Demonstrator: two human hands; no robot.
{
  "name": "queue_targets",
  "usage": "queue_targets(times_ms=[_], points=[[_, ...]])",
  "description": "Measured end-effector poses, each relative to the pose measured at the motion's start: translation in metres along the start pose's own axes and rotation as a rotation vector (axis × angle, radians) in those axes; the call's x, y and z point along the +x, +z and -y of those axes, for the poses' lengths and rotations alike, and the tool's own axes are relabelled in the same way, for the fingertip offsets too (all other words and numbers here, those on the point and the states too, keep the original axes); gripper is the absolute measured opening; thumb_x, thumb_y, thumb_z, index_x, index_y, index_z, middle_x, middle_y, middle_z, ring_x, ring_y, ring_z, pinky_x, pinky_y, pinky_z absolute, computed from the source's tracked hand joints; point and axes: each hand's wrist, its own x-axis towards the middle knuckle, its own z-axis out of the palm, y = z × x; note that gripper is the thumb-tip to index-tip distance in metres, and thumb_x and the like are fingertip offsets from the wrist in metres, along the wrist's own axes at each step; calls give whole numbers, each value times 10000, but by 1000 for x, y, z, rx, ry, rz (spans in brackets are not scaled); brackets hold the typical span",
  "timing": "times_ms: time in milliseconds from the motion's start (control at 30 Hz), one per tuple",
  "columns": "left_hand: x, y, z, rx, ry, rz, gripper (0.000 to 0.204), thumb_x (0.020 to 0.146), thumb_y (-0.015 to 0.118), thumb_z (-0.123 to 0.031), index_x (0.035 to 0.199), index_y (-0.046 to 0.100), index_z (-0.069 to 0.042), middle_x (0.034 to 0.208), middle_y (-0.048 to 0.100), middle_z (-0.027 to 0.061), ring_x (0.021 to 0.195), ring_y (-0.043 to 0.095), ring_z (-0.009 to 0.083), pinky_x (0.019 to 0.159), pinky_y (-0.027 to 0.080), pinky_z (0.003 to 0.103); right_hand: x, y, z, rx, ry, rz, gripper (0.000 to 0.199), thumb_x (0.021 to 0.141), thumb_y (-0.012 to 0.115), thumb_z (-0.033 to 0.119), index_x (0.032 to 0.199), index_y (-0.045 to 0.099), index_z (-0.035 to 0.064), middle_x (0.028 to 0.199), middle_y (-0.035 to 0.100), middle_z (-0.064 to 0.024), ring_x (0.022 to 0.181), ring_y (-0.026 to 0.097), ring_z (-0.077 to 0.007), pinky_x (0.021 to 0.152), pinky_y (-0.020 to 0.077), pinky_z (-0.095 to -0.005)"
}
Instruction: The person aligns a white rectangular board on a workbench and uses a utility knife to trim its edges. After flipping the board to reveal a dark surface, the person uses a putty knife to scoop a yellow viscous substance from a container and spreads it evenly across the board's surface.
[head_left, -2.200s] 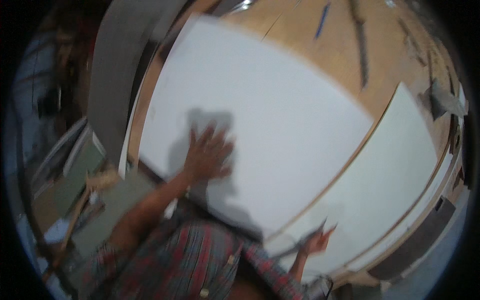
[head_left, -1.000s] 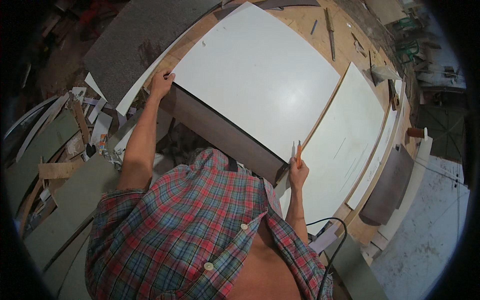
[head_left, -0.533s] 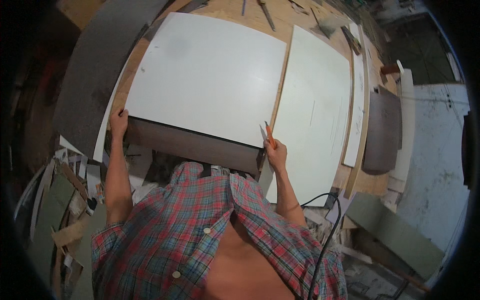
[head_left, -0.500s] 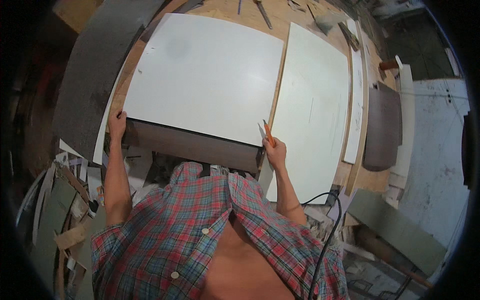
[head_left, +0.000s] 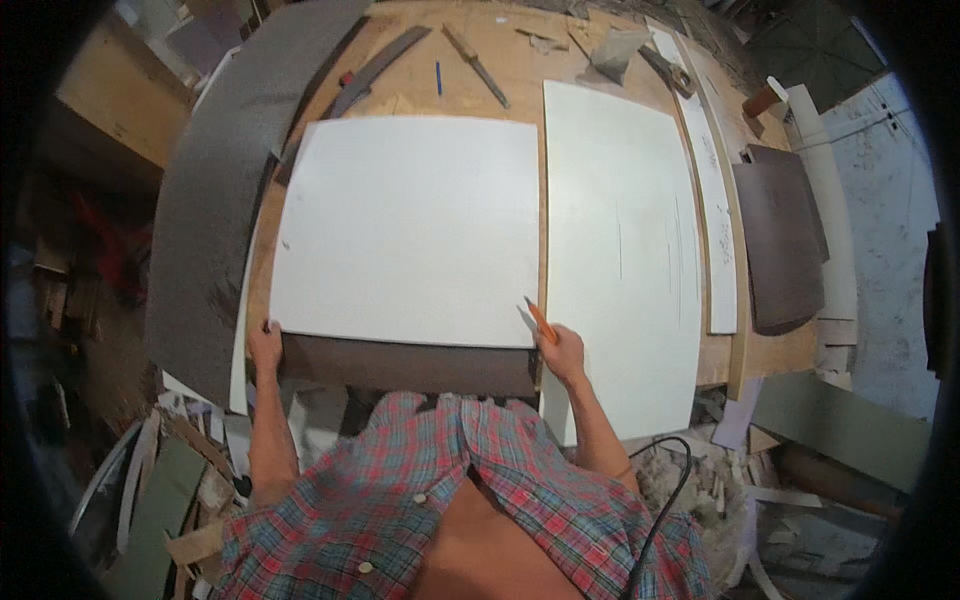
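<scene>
A large white sheet (head_left: 410,230) lies on the workbench, over a brown board (head_left: 410,365) whose front strip shows along the near edge. My left hand (head_left: 266,345) is closed at the sheet's near left corner, pinching its edge. Around an orange-handled cutter (head_left: 542,322) with a thin pointed tip, my right hand (head_left: 562,355) is closed beside the near right corner. The cutter points away from me over the sheet. To the right lies a pale greenish-white sheet (head_left: 625,260) with dark scratch lines, separated from the white one by a narrow wood strip.
A long dark grey panel (head_left: 215,230) runs along the left. At the back lie a saw-like blade (head_left: 475,65) and a blue pencil (head_left: 438,78). Farther right are a narrow white strip (head_left: 715,220) and dark brown pieces (head_left: 785,240). Offcuts (head_left: 190,500) crowd the floor; a black cable (head_left: 665,500) hangs near me.
The view has turned and tilted, so the bench sits lower and straighter, with more of its far side showing. Both hands keep their places at the white sheet's near corners.
</scene>
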Motion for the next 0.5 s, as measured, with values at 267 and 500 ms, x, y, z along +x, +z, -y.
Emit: queue_targets(times_ms=[267,500], points=[[6,-16,-22,-33,29,87,322,869,659,-129,1122,640,71,988,688,214,896,643,333,818,493,424,8,-4,-4,-43,-28,9,316,847,714,353,834,706,37,681,654,-154,630,651,-312,594,487,-404],[-1,28,-37,-18,-202,-170,479,992,585,-328,1243,542,77,1217,585,252,1132,564,379,958,449,457,11,1,-8,-26,-45,-65,257,782,800,289,720,703,59,624,634,-130,543,622,-302,511,471,-392]])
